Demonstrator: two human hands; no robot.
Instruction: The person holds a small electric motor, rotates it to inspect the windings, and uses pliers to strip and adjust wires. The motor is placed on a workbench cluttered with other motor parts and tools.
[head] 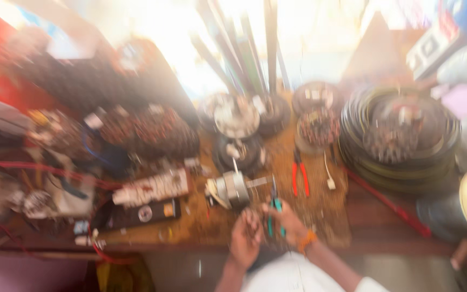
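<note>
Here the right hand (287,221) grips green-handled pliers (274,208)

Both forearms are extended upward from the lower edge of the blurred view and are brought close together. The left hand (246,238) is held with its fingers curled inward, the back turned to the camera. The right hand (285,221) is closed in a grip, and an orange band is worn at its wrist. White sleeves are seen at the arms.

hands: right (283,219) grips green-handled pliers (274,208) | left (246,238) beside | workbench (320,216)
</note>
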